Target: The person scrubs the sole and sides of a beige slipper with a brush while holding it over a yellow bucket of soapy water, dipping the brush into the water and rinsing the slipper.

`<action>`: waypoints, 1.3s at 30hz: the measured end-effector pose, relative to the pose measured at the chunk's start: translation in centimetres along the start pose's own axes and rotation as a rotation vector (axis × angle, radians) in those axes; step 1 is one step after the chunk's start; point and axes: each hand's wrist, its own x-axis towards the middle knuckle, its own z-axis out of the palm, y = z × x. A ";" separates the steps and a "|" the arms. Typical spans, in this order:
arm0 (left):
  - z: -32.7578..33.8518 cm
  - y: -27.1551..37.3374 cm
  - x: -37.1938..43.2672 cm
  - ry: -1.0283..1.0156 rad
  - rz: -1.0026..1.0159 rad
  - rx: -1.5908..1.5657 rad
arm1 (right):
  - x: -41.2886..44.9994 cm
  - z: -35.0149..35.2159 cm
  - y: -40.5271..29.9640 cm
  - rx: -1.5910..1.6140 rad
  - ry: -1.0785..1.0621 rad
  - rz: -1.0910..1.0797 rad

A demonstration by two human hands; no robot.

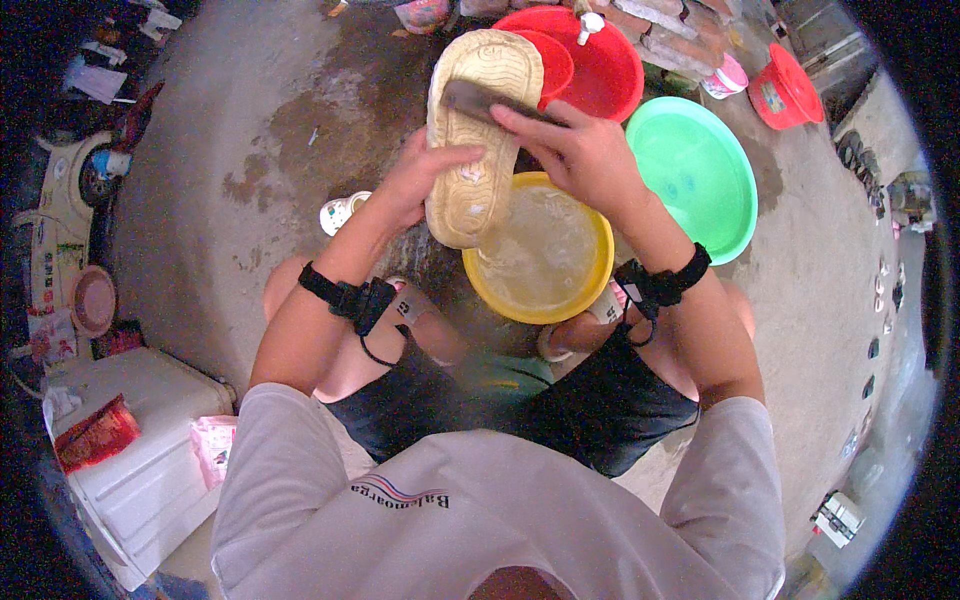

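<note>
My left hand grips the edge of a cream-coloured shoe, its patterned sole facing up and its thumb side resting across the middle. In my right hand is a dark brush, blurred and laid against the upper part of the sole; its bristles cannot be made out. Below the shoe's lower end stands a yellow basin of cloudy water. Just right of it is a green basin holding liquid, and beyond my hands lies a large red basin with a smaller red vessel in it.
A white tap hangs over the red basin beside bricks. A red bucket and a small pink-and-white tub stand at upper right. One white clog lies left of my forearm. A white chest is at lower left.
</note>
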 end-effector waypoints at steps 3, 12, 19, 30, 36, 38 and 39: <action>0.1 -0.5 -0.2 0.027 -0.016 0.063 | 1.1 -0.1 3.0 -0.066 0.088 0.155; -1.1 -1.2 1.2 -0.002 -0.055 -0.137 | -0.5 0.8 -0.2 0.069 -0.062 -0.010; 0.3 -1.0 -0.6 -0.021 -0.068 0.018 | 0.5 0.9 3.6 -0.068 0.071 0.146; 0.4 -0.4 0.5 -0.010 -0.088 0.019 | 0.3 2.0 1.0 0.018 0.065 -0.005; 0.0 -2.1 0.9 -0.002 -0.061 0.052 | 1.3 1.7 3.2 0.093 0.101 0.108; -1.1 -1.5 1.5 0.007 -0.086 0.007 | 0.8 1.4 1.9 0.144 0.085 0.085; -1.5 -1.1 1.8 0.016 -0.106 -0.043 | 0.5 1.0 0.8 0.192 0.066 0.057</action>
